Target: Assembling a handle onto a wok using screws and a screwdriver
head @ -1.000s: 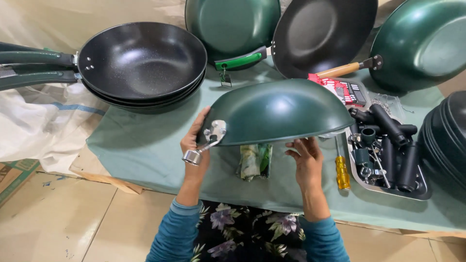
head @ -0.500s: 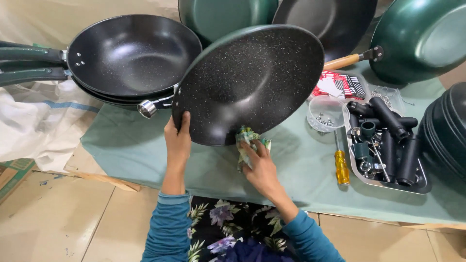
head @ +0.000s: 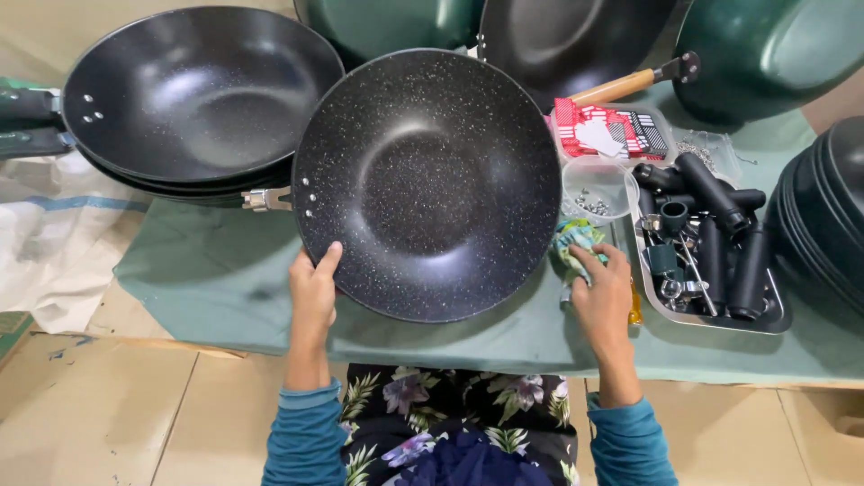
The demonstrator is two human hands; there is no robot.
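Note:
A black speckled wok pan [head: 432,184] without a handle lies open side up on the green table cloth [head: 207,279], its metal bracket pointing left. My left hand [head: 312,292] grips its near left rim. My right hand [head: 601,292] rests to the right of the pan and holds a crumpled green and white rag [head: 576,245] against the cloth.
A stack of black pans with handles [head: 193,94] stands at the back left. Green pans [head: 765,49] and a pan with a wooden handle [head: 621,85] sit behind. A metal tray of black handles and fittings [head: 711,243], a bowl of screws [head: 596,189] and stacked pans [head: 828,216] are on the right.
The pan was upside down, green side up, between both hands. It has been turned over and laid down open side up. My right hand let go of it and took the rag.

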